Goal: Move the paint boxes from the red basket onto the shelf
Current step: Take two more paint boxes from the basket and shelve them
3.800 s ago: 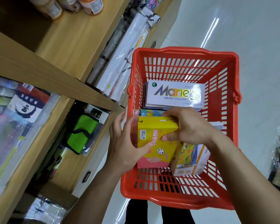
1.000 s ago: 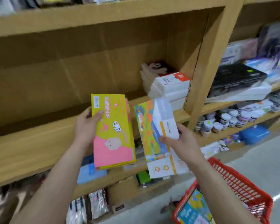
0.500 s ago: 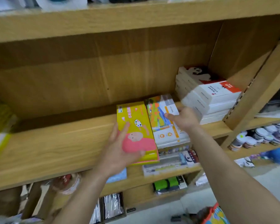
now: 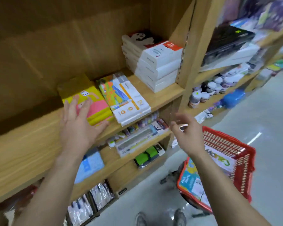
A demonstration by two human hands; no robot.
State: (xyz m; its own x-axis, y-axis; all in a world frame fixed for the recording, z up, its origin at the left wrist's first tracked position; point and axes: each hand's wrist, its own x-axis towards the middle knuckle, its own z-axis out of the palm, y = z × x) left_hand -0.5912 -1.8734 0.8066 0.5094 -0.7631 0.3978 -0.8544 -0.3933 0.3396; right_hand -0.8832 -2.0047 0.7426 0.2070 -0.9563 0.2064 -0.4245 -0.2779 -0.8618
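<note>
A yellow box (image 4: 95,104) and painted box (image 4: 124,97) lie side by side on the shelf (image 4: 23,144), white stack (image 4: 157,66) beside. Left fingers (image 4: 71,105) straight over the yellow box; right fingers (image 4: 183,117) loose, empty.

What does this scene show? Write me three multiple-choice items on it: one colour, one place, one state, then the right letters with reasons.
1. The basket is: A blue; B green; C red.
2. The yellow-and-pink box lies: A on the shelf, beside the white painted box; B in the basket; C held in the air.
3. The right hand: A grips a box; B holds nothing; C grips the basket's rim.
Answers: 1 C, its mesh walls are red. 2 A, it lies flat on the wooden board. 3 B, its fingers hang loose in the air.
</note>
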